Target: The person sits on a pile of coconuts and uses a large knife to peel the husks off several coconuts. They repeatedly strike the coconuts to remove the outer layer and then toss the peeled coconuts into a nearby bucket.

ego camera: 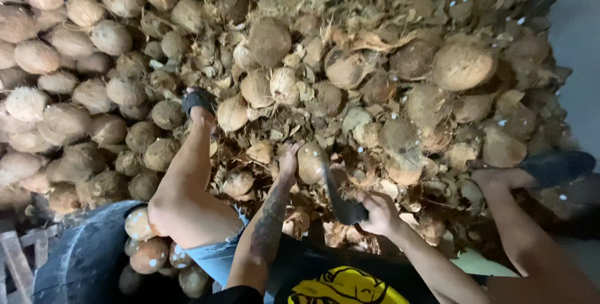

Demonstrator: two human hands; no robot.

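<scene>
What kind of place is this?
Probably a coconut husking yard: a big coconut heap, husk scraps, the left hand on a coconut, the right hand gripping a blade.

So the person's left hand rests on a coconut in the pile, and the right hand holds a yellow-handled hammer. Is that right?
Not quite. In the head view the left hand does rest on a coconut in the pile of coconuts and husk, but the right hand holds a dark-bladed knife, not a yellow-handled hammer.
</scene>
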